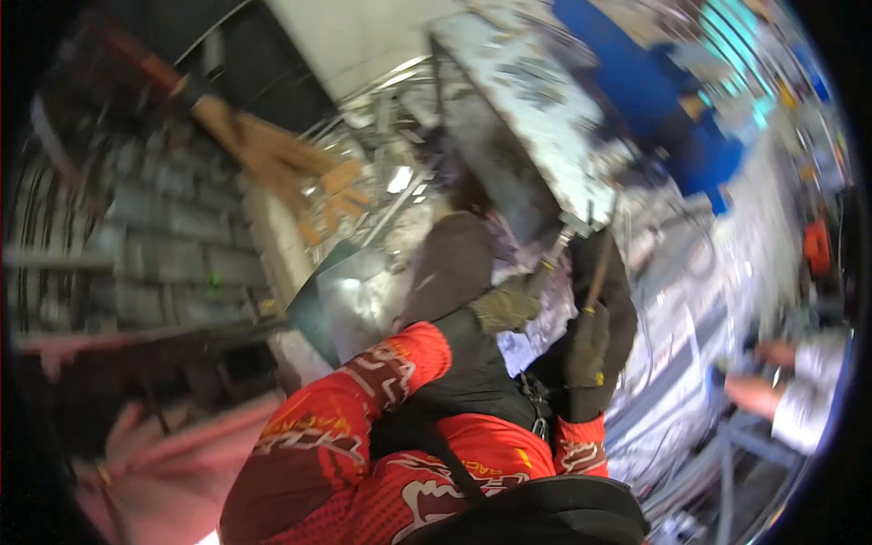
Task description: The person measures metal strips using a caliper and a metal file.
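My left hand (pixel 509 309), in a dark work glove, is closed around a short metal-ended tool (pixel 565 238) whose tip lies at the near corner of a long metal block (pixel 545 154). Motion blur hides the tool's exact kind. On the right, my right hand (pixel 589 354), also gloved, grips a thin brown rod (pixel 602 263) that points up toward the same corner. Both hands are over my dark trousers, between my knees. Crumpled pale sheeting (pixel 545 341) shows between the hands.
Metal scraps and a bent sheet (pixel 350 300) lie at the left, beside a brown glove-like shape (pixel 272 159). Stacked blocks (pixel 173 227) stand farther left. Another person in blue (pixel 636 82) is across the block; another person's hands (pixel 758 391) show at the right, near metal bars (pixel 727 454).
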`<state>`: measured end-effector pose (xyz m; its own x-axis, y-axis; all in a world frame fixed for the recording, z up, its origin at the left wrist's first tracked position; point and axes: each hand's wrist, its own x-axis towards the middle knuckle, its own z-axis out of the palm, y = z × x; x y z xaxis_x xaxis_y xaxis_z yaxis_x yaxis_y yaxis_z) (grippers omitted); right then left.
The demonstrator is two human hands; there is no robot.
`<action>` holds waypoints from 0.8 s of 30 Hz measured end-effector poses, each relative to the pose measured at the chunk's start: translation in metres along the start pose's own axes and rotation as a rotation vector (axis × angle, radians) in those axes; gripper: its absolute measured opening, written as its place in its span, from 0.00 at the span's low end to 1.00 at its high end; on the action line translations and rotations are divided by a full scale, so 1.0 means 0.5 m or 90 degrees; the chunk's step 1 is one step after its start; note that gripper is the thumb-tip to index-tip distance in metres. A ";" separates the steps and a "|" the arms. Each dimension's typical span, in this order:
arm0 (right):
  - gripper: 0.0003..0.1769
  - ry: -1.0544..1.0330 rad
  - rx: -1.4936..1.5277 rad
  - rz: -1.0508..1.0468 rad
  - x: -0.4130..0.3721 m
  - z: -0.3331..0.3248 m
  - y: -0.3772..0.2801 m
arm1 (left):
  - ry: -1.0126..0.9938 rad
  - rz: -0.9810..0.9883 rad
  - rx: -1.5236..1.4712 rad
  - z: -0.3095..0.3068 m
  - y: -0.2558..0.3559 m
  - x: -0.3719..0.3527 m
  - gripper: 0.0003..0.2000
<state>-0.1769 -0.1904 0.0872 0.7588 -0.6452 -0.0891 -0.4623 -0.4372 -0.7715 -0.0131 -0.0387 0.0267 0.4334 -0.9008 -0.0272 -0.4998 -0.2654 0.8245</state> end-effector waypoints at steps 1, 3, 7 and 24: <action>0.21 0.055 -0.159 -0.192 0.013 0.006 0.025 | -0.015 -0.022 0.030 0.015 -0.016 0.013 0.28; 0.24 -0.013 0.092 0.058 0.032 -0.003 -0.070 | -0.056 -0.084 0.007 0.034 -0.012 0.037 0.44; 0.17 0.070 0.006 -0.103 0.131 0.025 -0.071 | -0.011 0.152 0.243 0.056 -0.058 0.043 0.29; 0.19 0.070 -0.020 -0.111 0.148 0.042 -0.093 | 0.013 -0.382 -0.521 -0.104 0.114 -0.010 0.08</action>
<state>-0.0897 -0.2047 0.1034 0.7746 -0.6218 0.1157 -0.3431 -0.5668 -0.7490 -0.0047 -0.0313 0.1035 0.4612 -0.6879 -0.5604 0.4679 -0.3481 0.8123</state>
